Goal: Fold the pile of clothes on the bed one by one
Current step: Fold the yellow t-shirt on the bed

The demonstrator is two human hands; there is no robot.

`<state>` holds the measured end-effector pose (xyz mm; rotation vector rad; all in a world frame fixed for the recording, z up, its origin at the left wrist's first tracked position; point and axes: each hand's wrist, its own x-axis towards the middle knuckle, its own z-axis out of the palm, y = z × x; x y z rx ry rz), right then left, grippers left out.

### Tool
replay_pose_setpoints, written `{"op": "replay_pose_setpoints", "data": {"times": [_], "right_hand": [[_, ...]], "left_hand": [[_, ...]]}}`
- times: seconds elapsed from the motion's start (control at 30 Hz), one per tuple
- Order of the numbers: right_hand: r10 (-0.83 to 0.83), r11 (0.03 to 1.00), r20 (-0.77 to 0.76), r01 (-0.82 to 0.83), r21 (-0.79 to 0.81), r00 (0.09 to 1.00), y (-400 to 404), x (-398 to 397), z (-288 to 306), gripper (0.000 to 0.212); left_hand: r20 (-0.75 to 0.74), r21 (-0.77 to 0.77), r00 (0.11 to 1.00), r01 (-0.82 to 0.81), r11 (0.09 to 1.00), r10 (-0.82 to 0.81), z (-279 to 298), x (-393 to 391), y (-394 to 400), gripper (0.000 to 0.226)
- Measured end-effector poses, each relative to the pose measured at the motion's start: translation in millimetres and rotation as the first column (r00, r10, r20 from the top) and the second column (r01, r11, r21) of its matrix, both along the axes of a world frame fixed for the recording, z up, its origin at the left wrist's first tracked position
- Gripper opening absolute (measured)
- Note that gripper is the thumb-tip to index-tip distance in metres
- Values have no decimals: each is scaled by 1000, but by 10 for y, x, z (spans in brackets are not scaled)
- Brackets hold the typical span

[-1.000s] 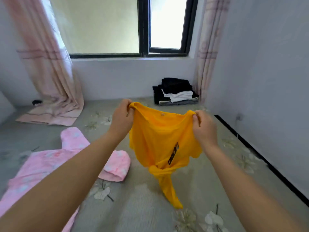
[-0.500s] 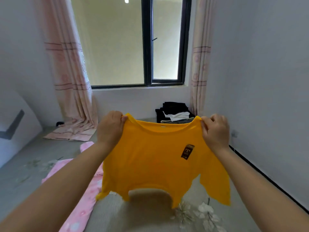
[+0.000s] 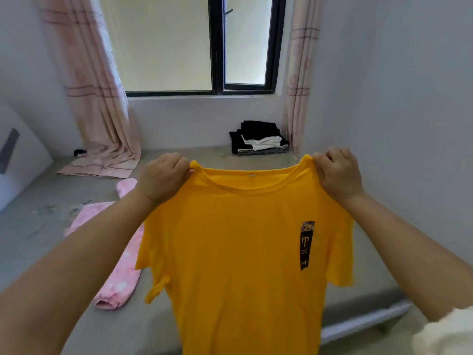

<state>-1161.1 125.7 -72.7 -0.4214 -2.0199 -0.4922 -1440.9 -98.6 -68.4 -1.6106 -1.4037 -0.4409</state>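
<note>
While each hand pinches one shoulder, the left hand (image 3: pixel 163 176) at centre left and the right hand (image 3: pixel 337 172) at centre right, the yellow shirt (image 3: pixel 243 252) hangs between them in mid-frame, its long axis running straight down toward the bottom edge, clear of the bed (image 3: pixel 46 201). Both hands sit level and equally near. Laying it flat likely means lowering it forward, beside the pink garment (image 3: pixel 120 252) at lower left.

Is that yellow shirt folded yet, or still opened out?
Opened out. The yellow shirt hangs flat at full width, held up at its shoulders by the left hand and right hand.
</note>
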Motion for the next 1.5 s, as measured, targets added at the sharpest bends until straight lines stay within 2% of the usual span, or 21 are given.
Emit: {"op": "replay_pose_setpoints", "data": {"times": [0.13,0.17,0.23,0.33,0.4,0.57,0.8,0.93,1.03,1.17,1.23,1.3,1.4,1.5], "right_hand": [[30,998,134,-21,-64,991,273,-92,-517,29],[34,997,160,-23,-73,987,373,-135,-640,29],[33,997,205,-18,-78,978,608,-254,-881,27],[19,995,261,8,-103,965,1035,-514,-1211,10],[25,989,290,19,-147,957,1388,-742,-1434,2],[32,967,332,55,-250,943,2477,-1438,-1938,3],[25,891,405,163,-423,914,3548,-2253,-2808,8],[43,889,450,171,-424,892,3883,-2476,-3398,8],[43,881,475,191,-433,879,4062,-2640,-3800,9],[30,872,469,207,-444,883,4282,-2904,-4165,4],[1,860,461,234,-453,887,4411,-3055,-4320,6],[-55,808,510,338,-483,859,4519,-3182,-4502,19],[-105,691,652,526,-495,751,4513,-3299,-4786,27],[-48,629,661,536,-562,749,4252,-3341,-4937,32]], "left_hand": [[129,-118,991,-10,993,25,-515,-66,226,63],[164,-153,986,-13,988,38,-640,-103,306,63],[203,-241,975,-41,970,91,-884,-202,501,50],[208,-373,949,-147,916,237,-1191,-376,892,14],[217,-436,923,-200,878,318,-1389,-551,1249,16],[202,-468,896,-265,843,394,-1867,-1140,2319,10],[307,-648,791,-233,725,528,-2625,-1655,3419,15],[290,-640,791,-257,724,538,-3179,-1868,3770,9],[275,-640,788,-279,716,552,-3580,-2060,3982,26],[303,-632,782,-263,729,545,-3986,-2349,4270,14],[332,-602,763,-281,747,554,-4167,-2483,4460,22],[419,-586,678,-306,750,604,-4396,-2546,4645,34],[486,-756,402,-253,604,776,-4802,-2517,4756,46],[561,-759,311,-176,627,767,-5013,-2427,4517,49]]}}
